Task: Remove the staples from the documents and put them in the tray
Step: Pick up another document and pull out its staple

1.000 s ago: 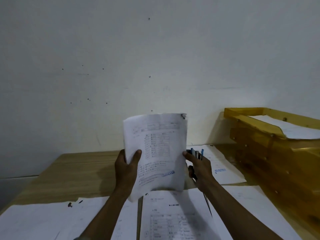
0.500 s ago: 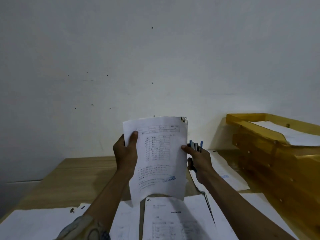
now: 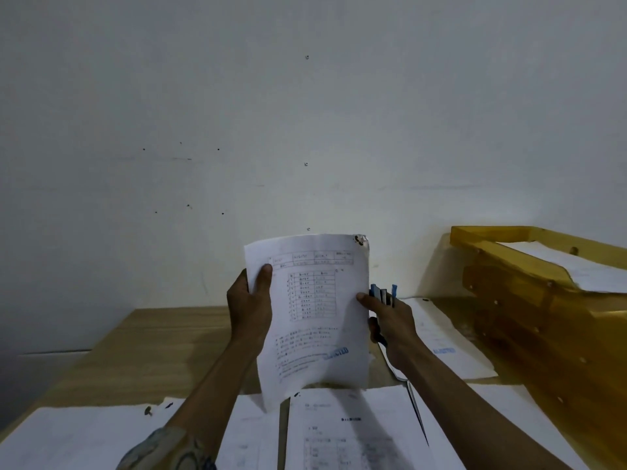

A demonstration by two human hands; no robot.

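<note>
- A person holds a document [image 3: 315,310] upright above the middle of the surface [image 3: 152,351], with the left hand [image 3: 249,307] clamped on its upper left edge after sliding up from lower down a second ago.
- The right hand [image 3: 390,320] pinches the right edge with its thumb while gripping a blue-tipped staple remover [image 3: 383,293], just below the stapled corner [image 3: 359,239].
- The staple appears not yet pulled. The higher grip likely steadies the sheets for extraction.
- The wooden tray [image 3: 509,252] waits at the surface's right edge, with paper already inside.
</note>
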